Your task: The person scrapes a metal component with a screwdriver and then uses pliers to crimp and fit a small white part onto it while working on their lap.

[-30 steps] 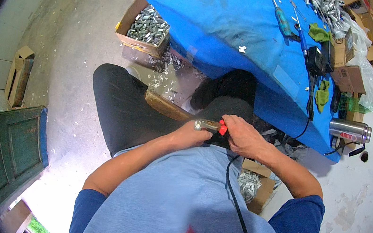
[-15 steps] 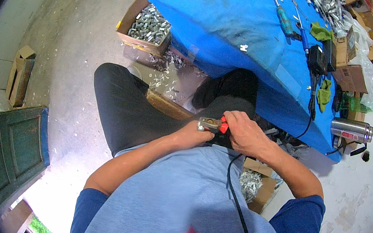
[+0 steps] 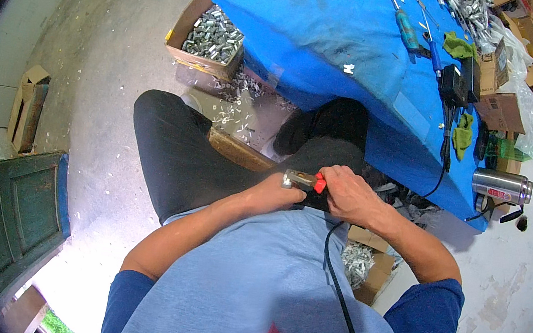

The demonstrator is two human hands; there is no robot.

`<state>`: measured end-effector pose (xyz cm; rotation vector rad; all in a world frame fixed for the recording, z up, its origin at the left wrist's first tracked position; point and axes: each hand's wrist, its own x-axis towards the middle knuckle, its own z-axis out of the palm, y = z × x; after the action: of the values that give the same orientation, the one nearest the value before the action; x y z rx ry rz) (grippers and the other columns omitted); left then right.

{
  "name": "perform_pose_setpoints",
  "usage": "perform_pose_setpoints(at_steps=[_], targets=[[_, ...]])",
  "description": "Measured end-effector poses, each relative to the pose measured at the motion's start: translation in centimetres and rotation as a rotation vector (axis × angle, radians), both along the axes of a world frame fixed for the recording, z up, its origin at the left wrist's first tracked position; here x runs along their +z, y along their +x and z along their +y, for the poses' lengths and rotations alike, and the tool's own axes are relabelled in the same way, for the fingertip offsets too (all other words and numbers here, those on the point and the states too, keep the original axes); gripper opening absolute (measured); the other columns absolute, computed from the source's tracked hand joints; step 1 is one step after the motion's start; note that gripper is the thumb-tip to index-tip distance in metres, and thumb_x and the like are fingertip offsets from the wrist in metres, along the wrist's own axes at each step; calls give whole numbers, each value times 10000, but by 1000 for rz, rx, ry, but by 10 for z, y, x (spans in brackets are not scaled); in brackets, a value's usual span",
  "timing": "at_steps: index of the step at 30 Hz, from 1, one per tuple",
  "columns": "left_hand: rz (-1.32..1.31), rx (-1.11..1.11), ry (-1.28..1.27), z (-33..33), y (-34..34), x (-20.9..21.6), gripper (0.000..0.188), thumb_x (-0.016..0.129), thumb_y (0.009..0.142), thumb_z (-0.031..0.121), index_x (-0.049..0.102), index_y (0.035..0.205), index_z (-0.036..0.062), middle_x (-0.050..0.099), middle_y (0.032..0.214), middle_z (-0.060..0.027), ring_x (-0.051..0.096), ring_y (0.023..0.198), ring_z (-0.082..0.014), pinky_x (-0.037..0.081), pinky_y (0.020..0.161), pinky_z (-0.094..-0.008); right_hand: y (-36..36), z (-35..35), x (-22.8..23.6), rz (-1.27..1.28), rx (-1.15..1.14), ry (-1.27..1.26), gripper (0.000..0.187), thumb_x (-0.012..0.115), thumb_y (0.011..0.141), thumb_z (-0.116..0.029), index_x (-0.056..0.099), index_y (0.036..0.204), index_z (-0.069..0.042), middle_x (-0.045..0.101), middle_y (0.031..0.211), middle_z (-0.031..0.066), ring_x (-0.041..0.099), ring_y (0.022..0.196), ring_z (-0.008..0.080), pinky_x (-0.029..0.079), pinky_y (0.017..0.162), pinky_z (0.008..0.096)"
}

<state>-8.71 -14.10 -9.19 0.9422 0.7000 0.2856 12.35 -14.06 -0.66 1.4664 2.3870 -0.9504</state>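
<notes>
In my lap, my right hand is wrapped round the red handles of a pair of pliers. The metal head of the pliers points left, toward my left hand. My left hand is closed beneath the jaws, its fingers around a small silver metal part. This part sits at the tip of the jaws, mostly covered by fingers and pliers. Whether the jaws grip it cannot be made out.
A blue-covered table stands ahead, bearing a teal-handled screwdriver, a black power adapter and a steel flask. Left of it, a cardboard box holds metal parts. Another box sits beside my right hip.
My right fingers have squeezed in a little, and less of the red handles shows. My left hand stays almost where it was.
</notes>
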Motion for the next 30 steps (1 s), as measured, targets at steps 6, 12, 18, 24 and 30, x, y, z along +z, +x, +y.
perform_pose_setpoints(at_steps=[6,12,18,24,30], targets=[[110,61,-51,3,-4,15,196,613,831,221,612,859,27,540,698,7,464,633,-86,381,548,-283,-3,-11,0,-32,-89,68,324,560,764,-26,484,1076,18,551,968,218,545,923,403,473,791,477],[236,100,-45,5,-6,16,250,612,818,237,601,768,-8,553,664,-25,495,620,-106,411,549,-299,-10,-19,5,-116,-158,75,360,572,763,-41,472,1102,29,544,977,223,542,931,403,473,792,475],[199,117,6,3,-2,21,228,594,852,244,596,756,38,520,649,13,456,591,-85,374,525,-279,-5,-23,0,-3,-167,32,402,554,761,-23,453,1144,49,536,1006,253,528,954,425,444,852,482],[184,95,20,3,-2,17,260,567,827,228,583,729,-12,546,651,-24,497,622,-117,413,557,-313,-2,-18,-2,91,-171,-66,460,518,762,18,414,1206,76,534,1057,286,518,1023,438,419,896,489],[141,82,23,4,-6,21,214,578,866,256,568,754,73,479,627,35,411,566,-75,329,504,-269,-5,-9,5,43,-103,-120,496,525,757,2,405,1231,83,538,1045,279,521,1008,432,419,895,493]])
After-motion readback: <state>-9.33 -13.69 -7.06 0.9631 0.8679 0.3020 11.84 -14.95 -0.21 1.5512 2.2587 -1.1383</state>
